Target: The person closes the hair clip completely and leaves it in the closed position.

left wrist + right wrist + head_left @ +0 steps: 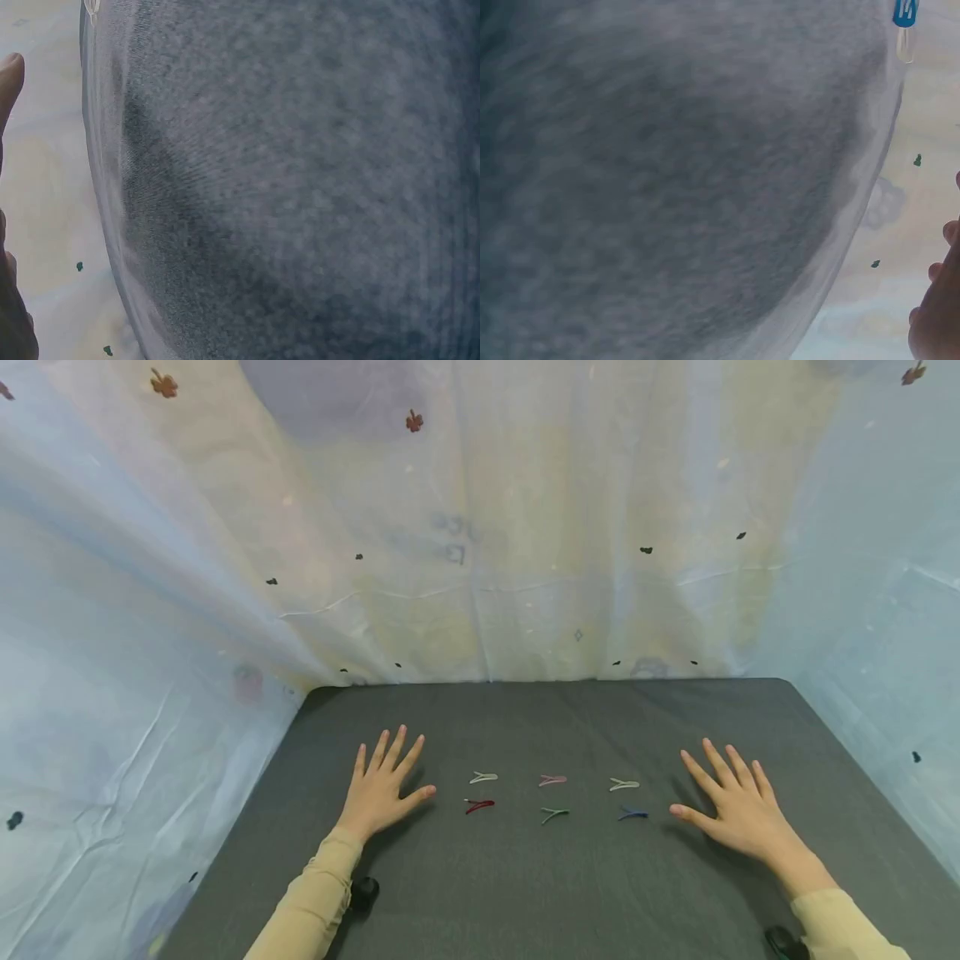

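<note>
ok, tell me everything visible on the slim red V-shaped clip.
The slim red V-shaped clip lies spread open on the dark grey cloth surface, joined end pointing right in the head view, arms opening leftward; one arm's tip looks pale. It is too small to tell the material. It is leftmost in the near row, between the bare left hand and the green V-shaped clip. Only the cloth touches it.

Softly lit, my left hand (378,796) casts shadow toward four o'clock, my right hand (744,818) toward eight; wrist views blur.
</note>
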The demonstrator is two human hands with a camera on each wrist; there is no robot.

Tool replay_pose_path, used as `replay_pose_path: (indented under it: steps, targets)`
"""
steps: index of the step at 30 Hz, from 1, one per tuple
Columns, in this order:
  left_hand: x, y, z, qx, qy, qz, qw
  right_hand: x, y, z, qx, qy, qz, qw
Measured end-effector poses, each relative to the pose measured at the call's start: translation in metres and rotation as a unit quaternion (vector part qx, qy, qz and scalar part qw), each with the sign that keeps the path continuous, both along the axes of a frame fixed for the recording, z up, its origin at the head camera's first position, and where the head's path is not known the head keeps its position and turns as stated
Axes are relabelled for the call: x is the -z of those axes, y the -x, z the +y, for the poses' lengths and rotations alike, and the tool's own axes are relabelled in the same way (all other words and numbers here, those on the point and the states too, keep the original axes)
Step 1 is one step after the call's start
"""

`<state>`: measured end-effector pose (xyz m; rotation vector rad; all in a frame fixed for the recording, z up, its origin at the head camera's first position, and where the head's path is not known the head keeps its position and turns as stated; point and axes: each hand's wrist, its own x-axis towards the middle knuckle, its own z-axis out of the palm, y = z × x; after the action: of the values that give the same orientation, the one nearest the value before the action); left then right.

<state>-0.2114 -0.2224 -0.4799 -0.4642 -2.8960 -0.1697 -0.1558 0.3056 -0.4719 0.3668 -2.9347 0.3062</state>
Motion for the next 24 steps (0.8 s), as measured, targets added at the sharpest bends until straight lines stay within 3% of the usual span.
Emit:
replay_pose_path:
  steps: [7,15,24]
  targets:
    - [-0.007,0.003,0.002,0.014,-0.006,0.056,0.9983,-0.015,0.009,-0.013,-0.013,0.013,0.010,0.9998]
    - [-0.011,0.005,0.003,0.033,-0.018,0.127,0.9911,-0.030,0.028,-0.042,-0.041,0.030,0.045,0.9977]
    - [-0.019,0.011,0.012,0.044,-0.043,0.142,0.9879,-0.048,0.049,-0.090,-0.078,0.091,0.017,0.9927]
